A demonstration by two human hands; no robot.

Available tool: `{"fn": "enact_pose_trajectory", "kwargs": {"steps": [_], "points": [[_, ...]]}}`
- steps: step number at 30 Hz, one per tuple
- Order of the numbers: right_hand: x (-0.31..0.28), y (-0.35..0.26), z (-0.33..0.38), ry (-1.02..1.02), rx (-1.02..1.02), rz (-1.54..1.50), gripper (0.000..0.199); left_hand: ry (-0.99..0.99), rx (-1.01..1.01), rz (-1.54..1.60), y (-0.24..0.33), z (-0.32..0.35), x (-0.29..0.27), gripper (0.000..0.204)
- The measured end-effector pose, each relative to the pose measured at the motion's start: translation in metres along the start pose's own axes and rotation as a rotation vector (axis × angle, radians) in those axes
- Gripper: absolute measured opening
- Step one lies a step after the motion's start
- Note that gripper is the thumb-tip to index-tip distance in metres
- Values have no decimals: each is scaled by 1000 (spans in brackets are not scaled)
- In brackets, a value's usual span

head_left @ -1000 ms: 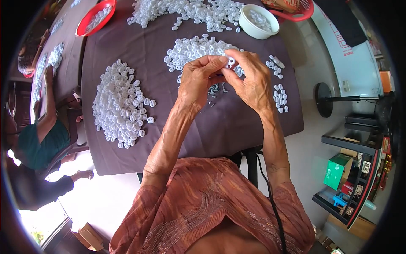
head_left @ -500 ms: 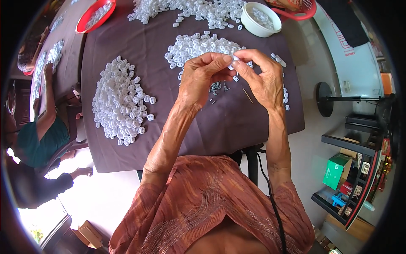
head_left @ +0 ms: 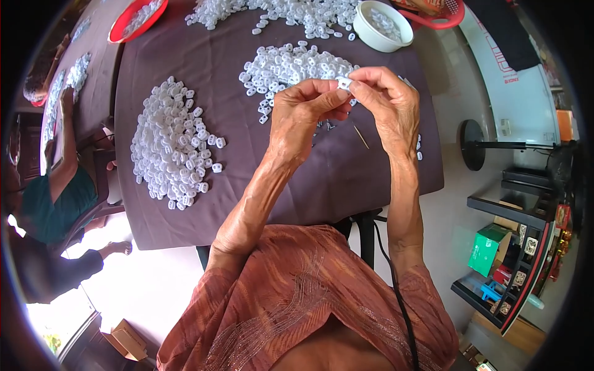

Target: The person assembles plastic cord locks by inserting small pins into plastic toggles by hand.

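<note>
Between the fingertips of both hands is a small white plastic piece [head_left: 344,82] with holes in it. My left hand [head_left: 293,120] pinches it from the left, thumb against forefinger. Closed on its other side is my right hand [head_left: 393,117]. Just beyond them lies a heap of similar white pieces [head_left: 278,65], partly covered by my fingers. Small dark screws [head_left: 324,125] show below the left fingers, mostly hidden. A thin pale stick [head_left: 361,137] rests on the cloth between my wrists.
A larger heap of white pieces [head_left: 166,148] covers the left of the brown tablecloth [head_left: 247,179]. More pieces [head_left: 303,15], a white tub [head_left: 383,28] and a red bowl [head_left: 139,21] are at the far side. Another person [head_left: 59,191] sits at the left.
My hands have turned the white piece, so its holed face now shows. The right hand has shifted slightly, and the left fingers now cover more of the screws.
</note>
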State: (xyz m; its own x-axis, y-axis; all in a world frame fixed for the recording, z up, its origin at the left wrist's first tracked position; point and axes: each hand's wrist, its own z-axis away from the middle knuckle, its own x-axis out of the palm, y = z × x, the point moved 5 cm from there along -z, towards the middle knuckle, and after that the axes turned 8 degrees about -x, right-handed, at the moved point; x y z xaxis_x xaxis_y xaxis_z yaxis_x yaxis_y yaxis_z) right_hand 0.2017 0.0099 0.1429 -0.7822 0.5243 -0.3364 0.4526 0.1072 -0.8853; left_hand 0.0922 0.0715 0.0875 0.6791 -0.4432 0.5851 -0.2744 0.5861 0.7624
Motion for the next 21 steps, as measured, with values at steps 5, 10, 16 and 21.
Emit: {"fn": "enact_pose_trajectory", "kwargs": {"steps": [5, 10, 16, 21], "points": [[1, -3, -3, 22, -35, -57, 10, 12, -15, -8, 2, 0, 1, 13], [4, -4, 2, 124, -61, -131, 9, -15, 28, 90, 3, 1, 7, 13], [-1, -7, 4, 239, -105, -195, 10, -33, 65, 114, 7, 4, 13, 7], [-3, -6, 3, 232, -77, -336, 12, -28, 48, 143, 6, 3, 11, 7]]}}
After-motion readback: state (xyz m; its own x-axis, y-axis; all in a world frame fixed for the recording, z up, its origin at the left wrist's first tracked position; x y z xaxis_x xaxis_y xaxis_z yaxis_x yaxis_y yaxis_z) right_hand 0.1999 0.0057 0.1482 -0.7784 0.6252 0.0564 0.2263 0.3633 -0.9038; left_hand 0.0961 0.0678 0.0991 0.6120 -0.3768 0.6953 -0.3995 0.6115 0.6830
